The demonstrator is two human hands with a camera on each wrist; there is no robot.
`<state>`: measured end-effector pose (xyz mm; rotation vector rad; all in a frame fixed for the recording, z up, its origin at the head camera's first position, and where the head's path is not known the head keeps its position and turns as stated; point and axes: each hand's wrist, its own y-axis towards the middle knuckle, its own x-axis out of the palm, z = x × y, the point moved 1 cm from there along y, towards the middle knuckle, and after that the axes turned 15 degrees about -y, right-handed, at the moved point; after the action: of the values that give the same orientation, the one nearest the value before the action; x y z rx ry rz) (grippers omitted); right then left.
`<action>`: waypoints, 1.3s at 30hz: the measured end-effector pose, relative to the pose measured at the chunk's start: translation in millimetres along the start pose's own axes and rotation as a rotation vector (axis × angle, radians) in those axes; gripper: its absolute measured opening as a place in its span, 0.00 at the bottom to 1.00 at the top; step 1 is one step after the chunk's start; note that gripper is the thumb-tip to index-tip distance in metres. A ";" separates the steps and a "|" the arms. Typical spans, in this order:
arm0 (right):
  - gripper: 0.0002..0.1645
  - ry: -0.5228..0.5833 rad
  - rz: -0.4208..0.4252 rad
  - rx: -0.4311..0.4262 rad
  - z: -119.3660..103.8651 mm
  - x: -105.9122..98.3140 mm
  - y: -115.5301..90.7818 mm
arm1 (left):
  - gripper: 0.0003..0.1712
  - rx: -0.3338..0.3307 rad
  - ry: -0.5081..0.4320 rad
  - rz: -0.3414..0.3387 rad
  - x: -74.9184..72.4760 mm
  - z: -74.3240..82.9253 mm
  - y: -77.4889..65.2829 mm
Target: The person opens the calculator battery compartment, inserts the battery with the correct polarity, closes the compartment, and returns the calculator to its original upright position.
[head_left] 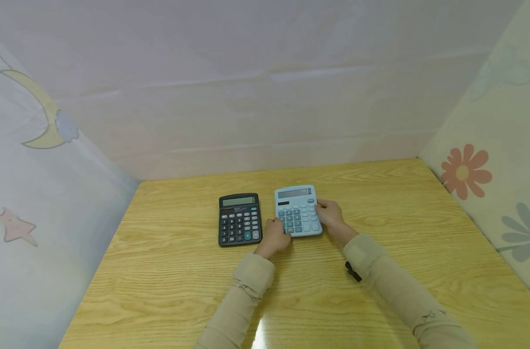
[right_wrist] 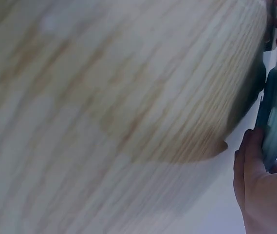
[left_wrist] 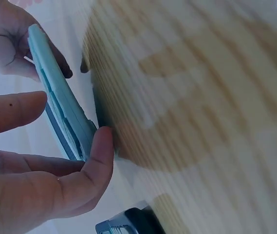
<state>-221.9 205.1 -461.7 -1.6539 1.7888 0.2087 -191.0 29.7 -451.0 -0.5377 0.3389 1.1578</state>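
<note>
A light blue calculator (head_left: 298, 213) is held between both hands at the middle of the wooden table, and the wrist views show it raised a little off the wood. My left hand (head_left: 275, 236) grips its lower left corner, with the thumb on the key side and curled fingers (left_wrist: 101, 151) at the underside. On the right edge, my right hand (head_left: 332, 216) pinches it, fingers (right_wrist: 254, 151) beneath. A black calculator (head_left: 240, 219) lies flat just left of the blue one, keys up, apart from both hands.
The wooden table (head_left: 173, 291) meets a pale backdrop (head_left: 265, 121) at its far edge. Side panels carry a printed moon (head_left: 47, 116) on the left and flowers (head_left: 465, 172) on the right. A black strap (head_left: 353, 271) hangs by the right cuff.
</note>
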 end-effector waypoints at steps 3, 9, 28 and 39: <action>0.25 -0.039 0.004 0.002 0.1 -0.2 0.4 | 0.34 -0.011 -0.012 -0.003 -0.3 -0.4 -0.6; 0.24 -0.078 0.020 0.010 1.1 -0.7 2.1 | 0.35 -0.010 0.007 -0.007 0.2 -1.4 -1.0; 0.23 -0.168 0.059 -0.035 4.5 -1.7 0.8 | 0.33 -0.001 0.024 -0.003 1.4 -2.6 -0.9; 0.23 -0.219 0.079 -0.058 2.5 -2.6 -3.8 | 0.30 0.035 0.019 0.010 -0.8 -0.9 -6.4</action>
<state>-217.6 207.9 -460.9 -1.5363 1.6961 0.4629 -185.4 26.6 -449.9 -0.5168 0.3777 1.1549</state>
